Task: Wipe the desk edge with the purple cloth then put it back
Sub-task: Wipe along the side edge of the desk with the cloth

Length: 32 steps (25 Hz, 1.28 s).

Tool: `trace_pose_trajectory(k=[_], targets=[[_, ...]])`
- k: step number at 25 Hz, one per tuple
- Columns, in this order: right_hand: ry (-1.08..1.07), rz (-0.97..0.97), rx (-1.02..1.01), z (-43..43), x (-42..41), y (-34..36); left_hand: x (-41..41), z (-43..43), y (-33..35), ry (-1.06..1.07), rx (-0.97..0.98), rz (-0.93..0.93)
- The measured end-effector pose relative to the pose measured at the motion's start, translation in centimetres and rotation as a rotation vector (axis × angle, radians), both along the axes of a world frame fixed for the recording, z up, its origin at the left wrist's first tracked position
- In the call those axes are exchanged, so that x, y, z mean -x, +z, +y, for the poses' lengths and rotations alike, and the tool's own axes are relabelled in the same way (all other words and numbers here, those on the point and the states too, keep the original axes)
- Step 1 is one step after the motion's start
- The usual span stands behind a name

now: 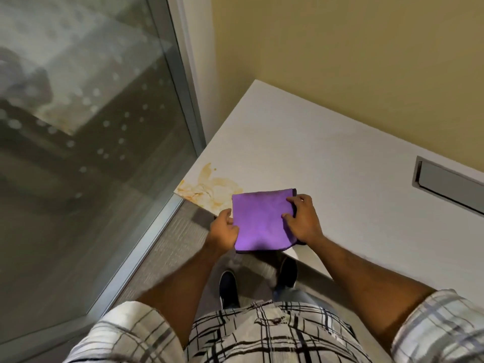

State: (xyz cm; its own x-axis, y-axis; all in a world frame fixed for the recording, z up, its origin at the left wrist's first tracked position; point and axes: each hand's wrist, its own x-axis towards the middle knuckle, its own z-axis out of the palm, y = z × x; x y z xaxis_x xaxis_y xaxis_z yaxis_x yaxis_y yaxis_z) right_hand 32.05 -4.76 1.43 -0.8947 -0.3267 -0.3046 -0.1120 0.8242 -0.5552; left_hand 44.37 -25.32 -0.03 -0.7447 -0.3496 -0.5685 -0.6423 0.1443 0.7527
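A folded purple cloth (262, 221) is held flat over the near edge of the white desk (327, 158). My left hand (224, 229) grips the cloth's left side. My right hand (303, 218) pinches its right side, thumb and fingers on top. A yellow-orange stain (207, 191) spreads over the desk's near left corner, just left of and beyond the cloth. The cloth's lower part hangs past the desk edge.
A glass partition (91, 127) with a metal frame stands to the left of the desk. A yellow wall (353, 48) backs the desk. A grey cable-tray lid (450, 184) sits in the desk at right. My shoes (229, 286) stand on grey carpet below.
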Motion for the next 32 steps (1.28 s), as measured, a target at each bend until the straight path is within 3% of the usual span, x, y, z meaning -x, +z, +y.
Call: trace_pose_trajectory(k=[4, 11, 16, 21, 26, 29, 32], targets=[[0.049, 0.138, -0.060, -0.9, -1.1, 0.2, -1.5, -1.3, -0.4, 0.026, 0.043, 0.026], [0.552, 0.072, -0.285, -4.4, -1.9, -2.6, -4.5, -2.4, 0.4, 0.153, 0.106, -0.033], [0.669, 0.056, -0.324, -6.5, -1.7, -5.7, -7.5, -2.2, 1.7, 0.199, 0.148, -0.135], [0.697, 0.250, -0.400, -7.9, -2.9, -7.0, -10.4, -1.4, 1.6, 0.319, 0.160, -0.161], [0.920, 0.241, -0.171, -4.7, -1.7, -7.7, -10.5, -0.4, 0.6, 0.212, 0.259, -0.159], [0.769, 0.215, -0.039, -3.1, -0.7, -8.1, -9.1, -0.8, 0.3, 0.155, 0.334, -0.091], [0.523, 0.208, -0.117, -4.8, -0.7, -8.2, -8.0, -2.2, -0.2, 0.068, 0.332, -0.067]])
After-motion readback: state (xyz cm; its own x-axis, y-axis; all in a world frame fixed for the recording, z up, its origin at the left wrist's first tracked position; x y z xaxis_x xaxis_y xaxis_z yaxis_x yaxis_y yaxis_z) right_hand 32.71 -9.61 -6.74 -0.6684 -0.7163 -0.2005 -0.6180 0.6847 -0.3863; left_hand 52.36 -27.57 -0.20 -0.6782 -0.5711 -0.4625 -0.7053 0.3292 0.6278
